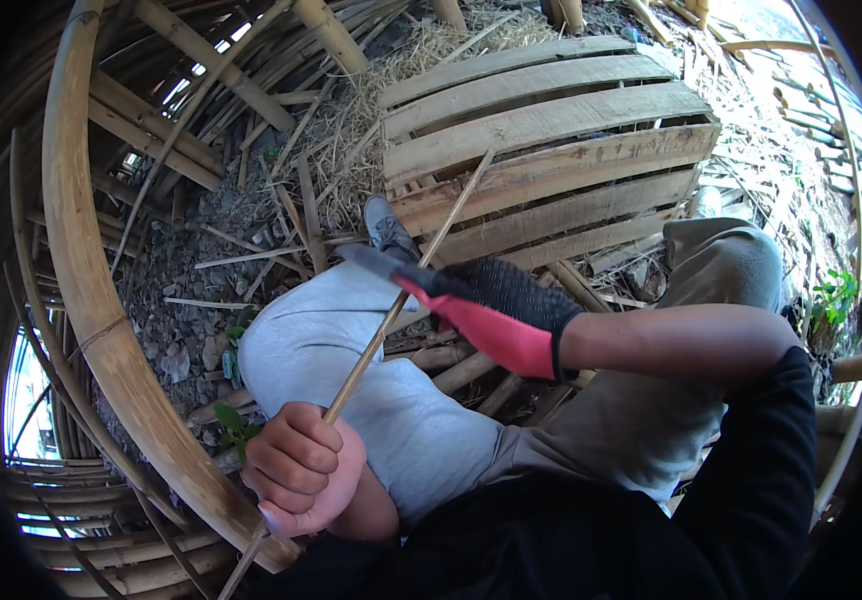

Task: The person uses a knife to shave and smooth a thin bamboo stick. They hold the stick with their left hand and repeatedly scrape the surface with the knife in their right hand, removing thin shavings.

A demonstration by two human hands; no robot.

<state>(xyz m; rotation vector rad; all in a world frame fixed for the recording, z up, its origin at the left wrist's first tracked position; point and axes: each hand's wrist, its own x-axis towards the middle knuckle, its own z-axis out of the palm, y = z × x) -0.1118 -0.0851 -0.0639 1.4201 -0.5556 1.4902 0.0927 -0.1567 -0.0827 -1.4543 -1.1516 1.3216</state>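
Note:
My left hand [301,465], bare, is closed in a fist around the lower part of a long thin bamboo strip [371,350]. The strip slants up and away to the right, its far tip in front of the wooden slats. My right hand [499,312] wears a black and red glove and is closed on a knife [369,262], whose grey blade is smeared by motion and points left. Blade and glove cross the upper half of the strip; whether the edge touches it I cannot tell. The glove hides the knife's handle.
A slatted wooden pallet [551,130] lies ahead of my feet. A thick bamboo pole [86,230] curves along the left, with more bamboo poles behind. My bent legs [321,320] lie beneath the strip. Straw [431,65], gravel and bamboo scraps cover the ground.

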